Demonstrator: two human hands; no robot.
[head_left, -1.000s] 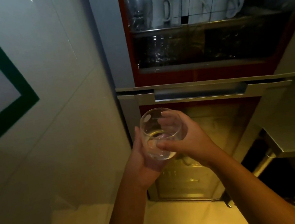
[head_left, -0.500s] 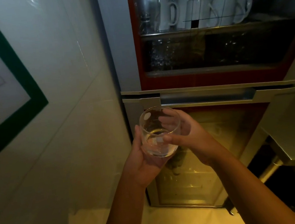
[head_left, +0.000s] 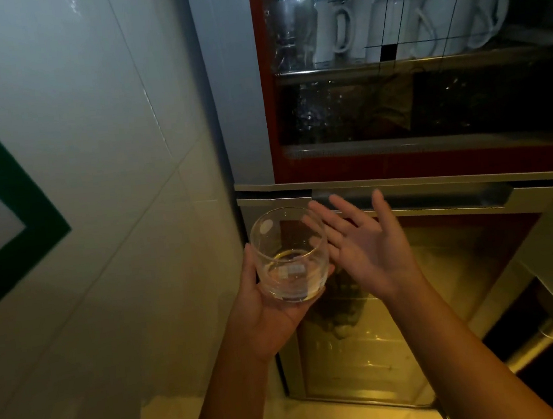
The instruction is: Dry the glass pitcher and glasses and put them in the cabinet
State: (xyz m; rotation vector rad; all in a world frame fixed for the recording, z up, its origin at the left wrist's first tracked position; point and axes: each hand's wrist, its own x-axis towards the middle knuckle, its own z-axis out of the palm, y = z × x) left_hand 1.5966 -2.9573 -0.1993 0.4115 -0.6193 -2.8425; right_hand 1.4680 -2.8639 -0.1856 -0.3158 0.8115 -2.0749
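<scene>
– Right hand (head_left: 365,244) has come off the glass (head_left: 289,256) since half a second back, when it was wrapped round the far side. Now we see it loose, palm turned our way, fingers straight and fanned apart, just beside the rim.

– And the left hand (head_left: 266,317)?

– It has kept its hold. We've got the glass cradled from below, thumb up the near-left wall, the other fingers curled under the base. Mouth tipped towards us, it's held in the air in front of the cabinet (head_left: 246,109).

– So which step are we on?

– We'd call it the putting-away leg for this one glass. Both doors look closed, so the free hand needs the handle rail (head_left: 405,201) just beyond its fingertips, or the upper door (head_left: 401,164) above that, before anything goes in.

– Which compartment?

– We can't say for sure. Behind the upper door we make out white mugs (head_left: 419,20) in a row, with clear glassware (head_left: 289,32) at their left, so that shelf looks the likely home.

– What are we missing?

– Plenty. There's a pale glint in the bottom of the glass, and we can't tell if it's water or reflection, so dry or not is open. No cloth and no pitcher in shot. Whether the right forefinger brushes the rim is unclear. The lower door (head_left: 360,354) throws back yellow glare, with racks faint behind it, and the shelf under the mugs is just dark. A black patch sits over the mugs, and the cabinet's right side runs off frame.
</scene>
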